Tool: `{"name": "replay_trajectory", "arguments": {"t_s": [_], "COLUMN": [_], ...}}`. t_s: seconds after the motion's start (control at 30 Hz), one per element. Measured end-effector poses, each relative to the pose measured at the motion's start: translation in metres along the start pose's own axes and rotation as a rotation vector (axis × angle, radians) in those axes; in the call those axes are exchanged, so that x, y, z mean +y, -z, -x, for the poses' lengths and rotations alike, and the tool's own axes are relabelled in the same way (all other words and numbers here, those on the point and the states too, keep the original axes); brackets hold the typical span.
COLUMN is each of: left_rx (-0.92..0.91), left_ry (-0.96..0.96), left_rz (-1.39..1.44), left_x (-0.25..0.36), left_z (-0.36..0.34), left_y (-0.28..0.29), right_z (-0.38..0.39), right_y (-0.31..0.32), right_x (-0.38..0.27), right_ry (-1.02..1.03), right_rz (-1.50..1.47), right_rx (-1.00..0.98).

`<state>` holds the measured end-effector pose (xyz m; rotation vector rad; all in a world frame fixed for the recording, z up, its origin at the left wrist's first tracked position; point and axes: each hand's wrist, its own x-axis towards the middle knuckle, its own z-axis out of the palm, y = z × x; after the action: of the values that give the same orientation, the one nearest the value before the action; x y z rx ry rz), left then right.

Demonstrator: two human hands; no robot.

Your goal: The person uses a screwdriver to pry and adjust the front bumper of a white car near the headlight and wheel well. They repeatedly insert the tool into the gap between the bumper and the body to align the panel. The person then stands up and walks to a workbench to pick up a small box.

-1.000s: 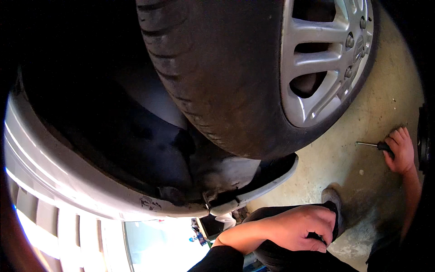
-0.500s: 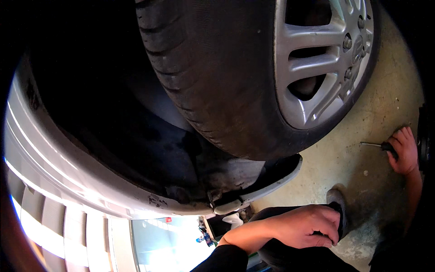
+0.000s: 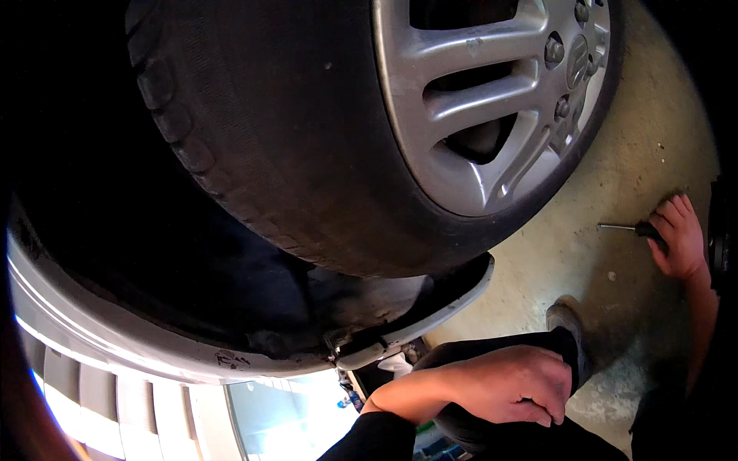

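Observation:
My left hand [image 3: 516, 386] hangs loosely curled over my dark-trousered knee, its fingers bent in and nothing visible in them. At the far right, my right hand [image 3: 678, 237] is down by the floor, closed round the black handle of a screwdriver [image 3: 617, 227]. The screwdriver's metal shaft sticks out to the left, toward the wheel. A car wheel with a black tyre [image 3: 292, 146] and a silver alloy rim [image 3: 453, 107] fills the upper middle. Neither hand touches the wheel.
The pale wheel arch edge [image 3: 184, 357] curves round the tyre on the left and below. Concrete floor [image 3: 553, 253] lies right of the wheel. My shoe [image 3: 565, 316] stands beyond my left hand. Small items and a white crumpled piece [image 3: 396, 364] sit beneath the bumper.
The view has shifted, so the wheel appears larger and farther left. My right hand still holds the screwdriver, and my left hand stays curled over my knee.

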<state>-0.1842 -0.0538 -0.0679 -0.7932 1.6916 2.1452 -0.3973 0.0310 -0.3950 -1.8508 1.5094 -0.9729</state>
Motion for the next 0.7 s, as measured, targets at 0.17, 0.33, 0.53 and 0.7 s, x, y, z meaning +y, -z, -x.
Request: {"name": "replay_trajectory", "arguments": {"t_s": [0.17, 0.33, 0.53, 0.7], "left_rx": [0.013, -0.001, 0.010, -0.020], "left_ry": [-0.011, -0.043, -0.039, -0.117], "left_rz": [-0.007, -0.012, -0.010, -0.154], "left_x": [0.001, 0.002, 0.002, 0.026], "left_z": [0.000, 0.001, 0.006, -0.005], "left_y": [0.006, 0.008, 0.001, -0.035], "right_z": [-0.003, -0.001, -0.009, -0.013], "right_y": [-0.001, -0.001, 0.013, 0.022], "right_x": [0.003, 0.001, -0.010, -0.023], "right_ry": [0.032, 0.018, 0.056, 0.002], "right_rz": [0.008, 0.012, 0.023, -0.004], "right_rx": [0.009, 0.018, 0.050, 0.000]}}
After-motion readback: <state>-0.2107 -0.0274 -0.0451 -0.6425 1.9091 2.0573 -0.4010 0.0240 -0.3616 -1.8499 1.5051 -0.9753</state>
